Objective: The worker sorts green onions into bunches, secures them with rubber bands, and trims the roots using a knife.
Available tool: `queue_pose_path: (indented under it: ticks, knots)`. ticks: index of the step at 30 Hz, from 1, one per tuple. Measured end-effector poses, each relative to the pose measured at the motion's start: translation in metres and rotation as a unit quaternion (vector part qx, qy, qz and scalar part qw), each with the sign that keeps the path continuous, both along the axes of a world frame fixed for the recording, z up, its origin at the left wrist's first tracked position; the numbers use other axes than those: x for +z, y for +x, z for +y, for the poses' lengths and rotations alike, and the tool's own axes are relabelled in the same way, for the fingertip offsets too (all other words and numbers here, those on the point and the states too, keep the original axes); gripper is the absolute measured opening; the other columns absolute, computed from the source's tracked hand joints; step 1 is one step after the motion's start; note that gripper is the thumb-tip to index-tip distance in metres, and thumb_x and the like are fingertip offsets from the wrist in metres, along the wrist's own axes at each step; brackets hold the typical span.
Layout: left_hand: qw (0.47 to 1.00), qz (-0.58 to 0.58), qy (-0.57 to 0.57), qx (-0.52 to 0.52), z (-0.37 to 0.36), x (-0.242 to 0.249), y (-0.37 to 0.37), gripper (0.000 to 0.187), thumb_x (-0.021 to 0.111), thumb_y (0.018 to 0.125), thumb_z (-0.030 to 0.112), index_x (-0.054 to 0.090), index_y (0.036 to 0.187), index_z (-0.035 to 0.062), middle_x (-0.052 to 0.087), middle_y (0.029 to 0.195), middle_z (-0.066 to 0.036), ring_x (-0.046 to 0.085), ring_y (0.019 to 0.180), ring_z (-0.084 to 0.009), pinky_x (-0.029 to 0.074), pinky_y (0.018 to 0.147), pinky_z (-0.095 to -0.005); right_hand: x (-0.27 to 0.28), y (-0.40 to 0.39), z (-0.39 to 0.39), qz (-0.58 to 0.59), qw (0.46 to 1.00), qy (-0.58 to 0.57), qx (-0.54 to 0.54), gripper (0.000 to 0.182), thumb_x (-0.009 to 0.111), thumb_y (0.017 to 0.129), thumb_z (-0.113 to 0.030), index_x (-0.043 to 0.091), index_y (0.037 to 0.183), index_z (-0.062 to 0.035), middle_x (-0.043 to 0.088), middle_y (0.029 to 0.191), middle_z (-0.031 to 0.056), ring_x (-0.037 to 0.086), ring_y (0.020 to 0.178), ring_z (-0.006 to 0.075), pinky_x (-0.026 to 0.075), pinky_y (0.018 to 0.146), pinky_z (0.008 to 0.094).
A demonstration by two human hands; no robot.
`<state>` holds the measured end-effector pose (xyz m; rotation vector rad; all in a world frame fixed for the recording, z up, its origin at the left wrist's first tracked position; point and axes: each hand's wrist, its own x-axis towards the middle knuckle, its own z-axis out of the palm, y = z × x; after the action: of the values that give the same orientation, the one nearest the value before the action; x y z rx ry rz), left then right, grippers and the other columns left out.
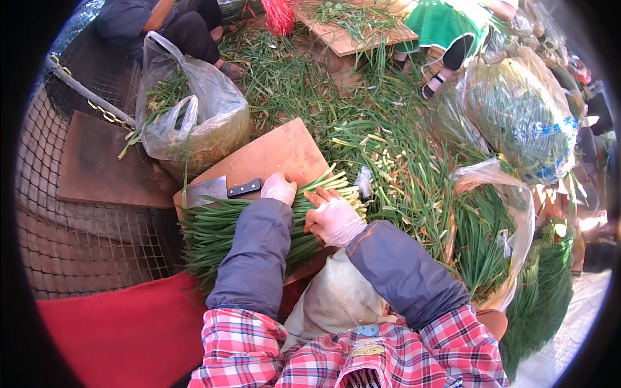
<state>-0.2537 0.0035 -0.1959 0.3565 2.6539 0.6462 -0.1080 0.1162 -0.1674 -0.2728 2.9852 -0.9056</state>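
A thick bundle of long green stalks [223, 236] lies on a tan board [284, 150], its pale cut ends pointing right. My left hand [279, 189], in a thin clear glove, is at the bundle's upper edge beside the black knife handle, its fingers mostly hidden. My right hand [335, 218], gloved too with some fingertips bare, rests over the stalks near their pale ends, its fingers curled onto them. A cleaver [208, 191] lies flat at the board's left side; neither hand grips it.
A plastic bag [220, 123] of greens stands beyond the board. Trimmings [388, 145] cover the ground. Full plastic bags [517, 116] stand at right, an open one [521, 213] nearer. Two people sit ahead, near another board [343, 40]. Netting [71, 226] is at left.
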Motion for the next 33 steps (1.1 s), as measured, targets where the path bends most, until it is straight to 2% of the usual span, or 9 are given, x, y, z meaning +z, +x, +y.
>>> queue_pose_path:
  ticks: [10,13,16,19,24,26,27,29,33]
  knots:
    - [0.958,-0.108,0.263,-0.028,-0.032,-0.011,0.011,0.021,0.063,0.078,0.007,0.065,0.096,-0.0026,0.067,0.085,-0.012,0.062,0.078,-0.0163,0.047,0.072,-0.0284,0.006,0.001,-0.001,0.016,0.999,-0.028,-0.017,0.014,0.066,0.073,-0.029,0.065,0.079,-0.0158,0.05,0.128,0.0156,0.039,0.123,0.039,0.028,0.103,0.0484]
    - [0.963,-0.115,0.245,-0.013,-0.032,-0.008,0.013,0.021,0.063,0.078,0.007,0.066,0.097,-0.0017,0.067,0.086,-0.011,0.062,0.078,-0.014,0.048,0.072,-0.0278,0.013,0.004,-0.008,0.048,0.999,0.019,-0.016,0.012,0.067,0.07,-0.027,0.064,0.075,-0.0168,0.051,0.126,0.0122,0.04,0.124,0.0369,0.028,0.103,0.0477]
    - [0.973,-0.025,0.227,0.002,-0.033,-0.01,0.019,0.018,0.065,0.076,0.015,0.069,0.09,0.0057,0.066,0.084,-0.018,0.065,0.079,-0.0265,0.049,0.074,-0.034,0.061,0.021,-0.027,0.104,0.984,0.135,0.047,0.016,0.063,0.071,-0.032,0.066,0.076,-0.0169,0.053,0.125,0.0083,0.04,0.126,0.0318,0.026,0.105,0.0441]
    - [0.983,0.048,0.177,-0.009,-0.031,-0.001,0.023,0.017,0.066,0.075,0.02,0.07,0.085,0.0067,0.066,0.082,-0.016,0.063,0.078,-0.0294,0.048,0.073,-0.0379,0.055,0.037,-0.046,0.006,0.992,0.078,0.1,0.013,0.061,0.071,-0.03,0.065,0.073,-0.0183,0.061,0.112,0.005,0.05,0.116,0.0256,0.036,0.097,0.0441]
    - [0.979,-0.001,0.203,-0.021,-0.035,-0.007,0.027,0.015,0.064,0.078,0.009,0.068,0.09,0.0012,0.065,0.073,-0.012,0.062,0.068,-0.0141,0.048,0.064,-0.0273,0.04,-0.004,-0.055,-0.127,0.978,-0.107,-0.127,0.014,0.058,0.084,-0.021,0.065,0.085,-0.0091,0.062,0.07,0.0035,0.06,0.06,0.0171,0.048,0.055,0.0331]
    - [0.982,-0.04,0.182,-0.019,-0.036,0.001,0.025,0.014,0.064,0.078,0.008,0.067,0.089,0.0002,0.065,0.073,-0.01,0.061,0.068,-0.0122,0.047,0.064,-0.0262,0.032,-0.027,-0.046,-0.2,0.927,-0.217,-0.231,0.018,0.059,0.086,-0.021,0.064,0.087,-0.0026,0.059,0.064,0.0046,0.057,0.051,0.014,0.046,0.046,0.0301]
    - [0.97,-0.066,0.234,-0.001,-0.036,-0.007,0.021,0.013,0.064,0.079,0.008,0.067,0.089,-0.0003,0.065,0.073,-0.009,0.06,0.068,-0.0114,0.047,0.064,-0.0257,0.02,-0.036,-0.042,-0.272,0.872,-0.294,-0.281,0.02,0.061,0.085,-0.02,0.063,0.086,-0.0001,0.058,0.062,0.0047,0.056,0.049,0.0122,0.044,0.043,0.0288]
    - [0.935,-0.122,0.331,0.034,-0.037,-0.029,0.015,0.012,0.063,0.079,0.007,0.067,0.088,-0.0011,0.065,0.073,-0.007,0.058,0.067,-0.0099,0.046,0.063,-0.0248,0.015,-0.044,-0.037,-0.306,0.846,-0.302,-0.315,0.018,0.064,0.082,-0.016,0.061,0.084,0.0022,0.06,0.065,0.006,0.058,0.052,0.0139,0.047,0.044,0.0301]
    - [0.94,-0.14,0.311,0.03,-0.038,-0.023,0.012,0.008,0.063,0.079,0.006,0.065,0.083,-0.0014,0.065,0.074,-0.005,0.056,0.066,-0.0098,0.046,0.063,-0.0247,0.035,-0.059,-0.033,-0.392,0.801,-0.31,-0.329,0.017,0.065,0.079,-0.014,0.061,0.084,0.0026,0.062,0.067,0.01,0.062,0.056,0.0187,0.052,0.047,0.0322]
